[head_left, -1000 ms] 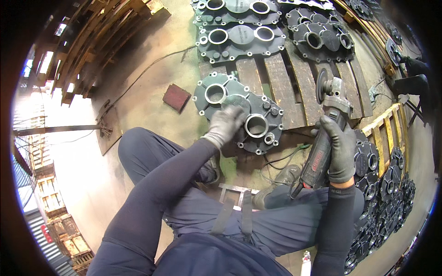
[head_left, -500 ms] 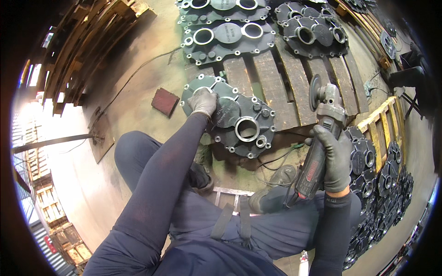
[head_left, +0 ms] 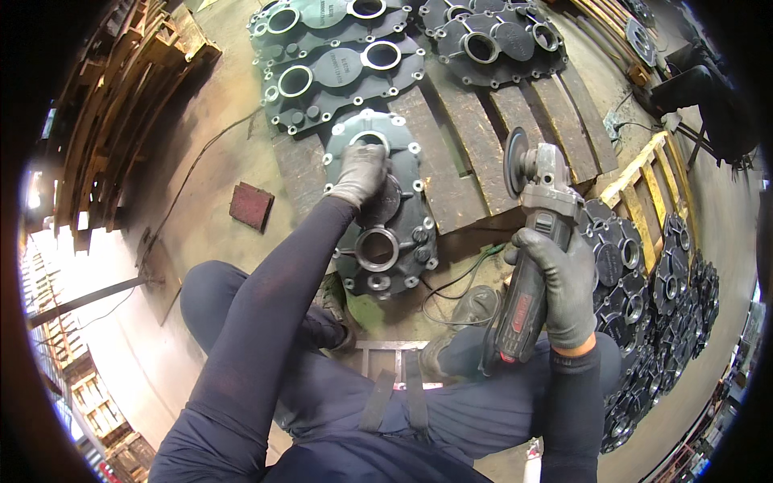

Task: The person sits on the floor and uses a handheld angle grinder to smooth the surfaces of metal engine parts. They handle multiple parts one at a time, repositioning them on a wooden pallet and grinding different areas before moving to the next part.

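Observation:
A dark grey-green cast metal cover (head_left: 380, 208) with two large round holes and bolt lugs along its rim lies partly over the pallet's near edge. At its far hole, my gloved left hand (head_left: 359, 174) grips the rim, fingers curled into the opening. My right hand (head_left: 564, 278), also gloved, is wrapped round the body of an angle grinder (head_left: 535, 266). The grinder stands nearly upright over my right knee, its disc (head_left: 514, 163) at the top, away from the cover. Whether the disc is spinning cannot be told.
Similar covers (head_left: 338, 68) lie on the wooden pallet (head_left: 459, 161); many more stand stacked on the right beside a yellowish pallet (head_left: 644, 181). A reddish-brown pad (head_left: 251, 207) rests on the floor at left. Stacked pallets (head_left: 133, 113) rise at far left. A cable (head_left: 451, 286) runs near my feet.
My left hand has turned the cover clockwise, from slanting across to lying nearly lengthwise toward me. The view has shifted a little; the grinder stays held upright in my right hand.

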Demonstrator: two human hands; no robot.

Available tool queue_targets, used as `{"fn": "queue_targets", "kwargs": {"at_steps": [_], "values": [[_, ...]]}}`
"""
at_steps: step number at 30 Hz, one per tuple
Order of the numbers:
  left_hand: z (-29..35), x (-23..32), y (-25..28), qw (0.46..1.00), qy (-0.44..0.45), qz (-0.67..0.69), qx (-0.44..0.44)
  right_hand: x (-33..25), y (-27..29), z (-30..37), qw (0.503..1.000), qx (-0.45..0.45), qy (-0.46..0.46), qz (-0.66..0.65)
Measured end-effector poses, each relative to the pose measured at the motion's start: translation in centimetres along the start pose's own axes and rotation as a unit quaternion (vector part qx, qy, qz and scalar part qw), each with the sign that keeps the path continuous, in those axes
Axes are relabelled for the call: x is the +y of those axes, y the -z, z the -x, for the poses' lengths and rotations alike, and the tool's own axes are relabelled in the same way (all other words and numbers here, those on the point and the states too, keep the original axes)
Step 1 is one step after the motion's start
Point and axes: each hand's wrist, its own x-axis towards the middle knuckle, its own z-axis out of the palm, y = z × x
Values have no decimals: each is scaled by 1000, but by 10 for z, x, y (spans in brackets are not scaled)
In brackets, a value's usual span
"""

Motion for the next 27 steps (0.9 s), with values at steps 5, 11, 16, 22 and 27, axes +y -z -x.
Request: {"fn": "queue_targets", "kwargs": {"at_steps": [5, 11, 16, 22, 27], "values": [[-18, 34, -18, 967, -254, -27, -1, 6, 3, -2, 1000, 14, 9, 5], [14, 52, -7, 972, -232, -28, 35, 4, -6, -5, 999, -6, 29, -31], [132, 100, -12, 945, -286, -158, -17, 4, -6, -7, 999, -16, 40, -21], [176, 76, -35, 894, -393, -212, -28, 12, -16, -8, 999, -13, 46, -22], [181, 75, -35, 912, -375, -130, -101, 15, -18, -11, 998, -19, 61, -15]]}}
